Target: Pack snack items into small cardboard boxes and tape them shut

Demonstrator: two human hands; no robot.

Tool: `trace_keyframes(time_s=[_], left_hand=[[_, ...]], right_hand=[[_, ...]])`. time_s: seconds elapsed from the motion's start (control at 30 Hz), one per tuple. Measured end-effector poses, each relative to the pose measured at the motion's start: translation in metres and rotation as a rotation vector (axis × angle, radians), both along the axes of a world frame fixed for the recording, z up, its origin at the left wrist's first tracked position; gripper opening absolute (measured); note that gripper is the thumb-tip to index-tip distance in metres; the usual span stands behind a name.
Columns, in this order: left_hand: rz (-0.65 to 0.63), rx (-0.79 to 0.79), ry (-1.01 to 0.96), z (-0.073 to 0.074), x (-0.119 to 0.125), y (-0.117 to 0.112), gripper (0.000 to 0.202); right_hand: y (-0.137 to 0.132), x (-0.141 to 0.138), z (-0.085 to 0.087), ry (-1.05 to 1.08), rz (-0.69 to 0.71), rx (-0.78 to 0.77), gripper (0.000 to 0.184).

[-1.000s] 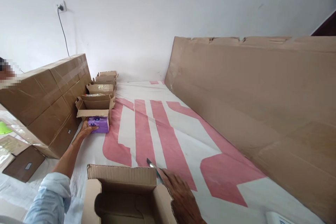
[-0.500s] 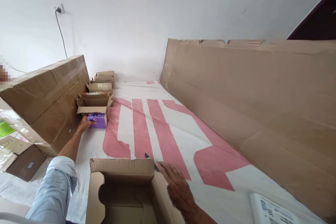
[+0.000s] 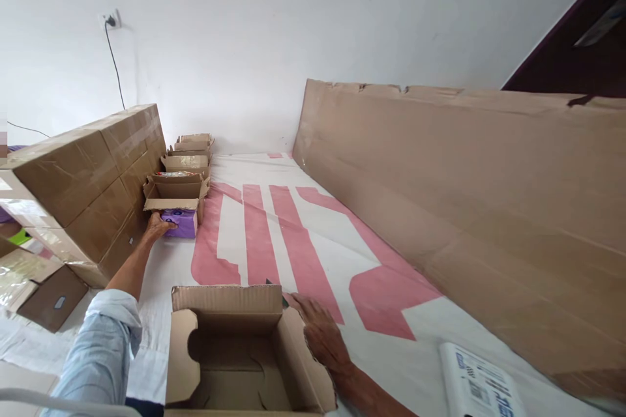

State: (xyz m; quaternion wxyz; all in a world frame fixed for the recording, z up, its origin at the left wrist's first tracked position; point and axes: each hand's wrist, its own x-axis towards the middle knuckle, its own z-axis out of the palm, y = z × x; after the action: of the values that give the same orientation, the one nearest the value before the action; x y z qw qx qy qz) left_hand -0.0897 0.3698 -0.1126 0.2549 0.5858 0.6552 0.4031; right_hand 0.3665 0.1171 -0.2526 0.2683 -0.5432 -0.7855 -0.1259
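My left hand (image 3: 159,226) is closed around the left end of a purple package (image 3: 180,224), which sits on the cloth against the front of an open cardboard box (image 3: 173,189). Close to me stands another open box (image 3: 227,303), its flaps up and its visible inside bare. My right hand (image 3: 320,332) lies along the outer right side of this nearer box, fingers mostly stretched forward. From under its fingers sticks a thin, dark-tipped tool (image 3: 285,303), blade-like and partly hidden behind the box's flap.
Several open boxes (image 3: 188,161) line up toward the wall. Stacked taped cartons (image 3: 83,176) stand to the left, with a smaller box (image 3: 53,300) before them. A large cardboard sheet (image 3: 454,208) leans along the right. A white labelled item (image 3: 479,381) lies at front right.
The view has shifted slightly, bringing more of the near box and the white item into sight. My left hand stays on the purple package; my right hand stays beside the near box.
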Motion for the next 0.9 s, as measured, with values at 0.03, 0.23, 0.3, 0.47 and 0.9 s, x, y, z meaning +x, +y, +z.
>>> trace_keyframes(time_s=[0.03,0.23,0.3,0.47,0.9], left_hand=[[0.026,-0.004,0.026,0.003,-0.001,-0.003,0.044],[0.040,0.025,0.156,0.026,0.011,-0.043,0.053],[0.013,0.060,0.192,0.038,0.018,-0.067,0.052],[-0.184,0.226,0.280,0.094,0.046,-0.160,0.035],[-1.012,-0.117,0.765,0.129,0.145,-0.324,0.066]], right_hand=[[0.000,-0.001,0.001,-0.006,-0.005,-0.006,0.064],[0.001,-0.003,0.002,-0.033,-0.017,-0.015,0.061],[0.002,-0.003,0.001,-0.027,-0.010,-0.006,0.059],[0.004,-0.003,-0.002,-0.013,-0.003,0.013,0.051],[0.007,-0.010,0.007,0.008,-0.027,-0.041,0.045]])
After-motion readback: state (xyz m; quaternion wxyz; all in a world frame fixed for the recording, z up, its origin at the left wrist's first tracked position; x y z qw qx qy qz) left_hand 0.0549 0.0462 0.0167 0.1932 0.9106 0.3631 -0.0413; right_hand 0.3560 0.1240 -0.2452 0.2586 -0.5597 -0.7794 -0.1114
